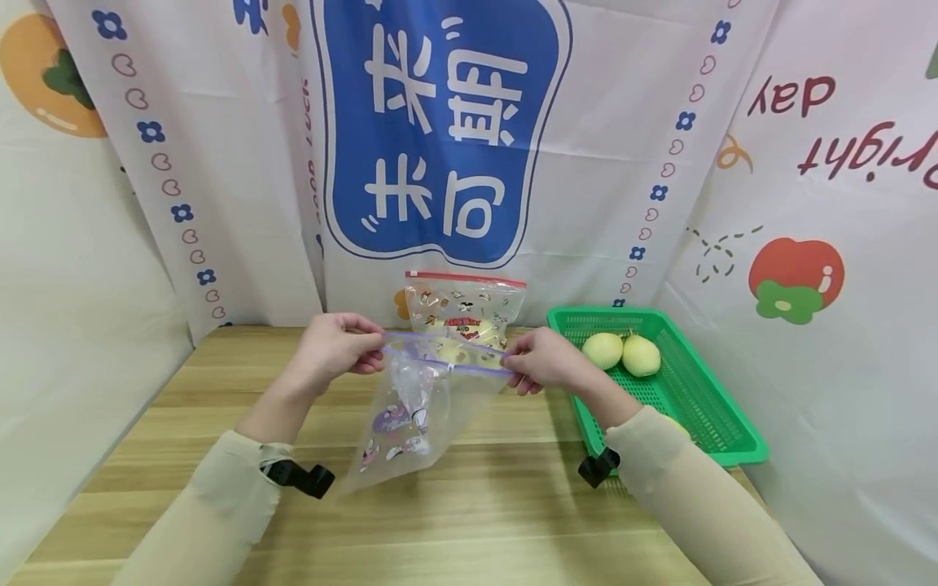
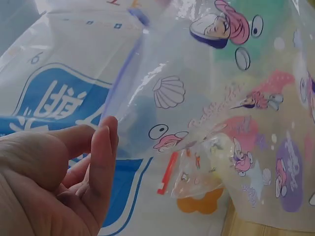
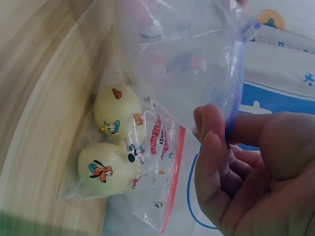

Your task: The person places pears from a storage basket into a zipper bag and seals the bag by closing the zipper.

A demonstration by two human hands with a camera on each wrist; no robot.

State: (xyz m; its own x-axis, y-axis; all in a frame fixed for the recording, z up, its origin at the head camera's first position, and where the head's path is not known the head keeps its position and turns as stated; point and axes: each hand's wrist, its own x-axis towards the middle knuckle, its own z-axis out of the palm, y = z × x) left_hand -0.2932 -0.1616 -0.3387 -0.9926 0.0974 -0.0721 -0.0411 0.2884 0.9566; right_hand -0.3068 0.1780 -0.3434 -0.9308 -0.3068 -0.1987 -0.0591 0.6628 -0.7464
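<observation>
Two-handed, pinching the purple-zip plastic bag (image 1: 396, 419) by opposite mouth ends with left hand (image 1: 340, 346) and right hand (image 1: 545, 358), stretched crosswise between them, hanging below both

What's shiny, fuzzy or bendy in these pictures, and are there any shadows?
Left wrist: white glare streaks the purple-edged bag; right wrist: that bag's prints look hazy, and the table grain bends, maybe from the lens; head: a soft shadow lies on the table beside the basket.
</observation>
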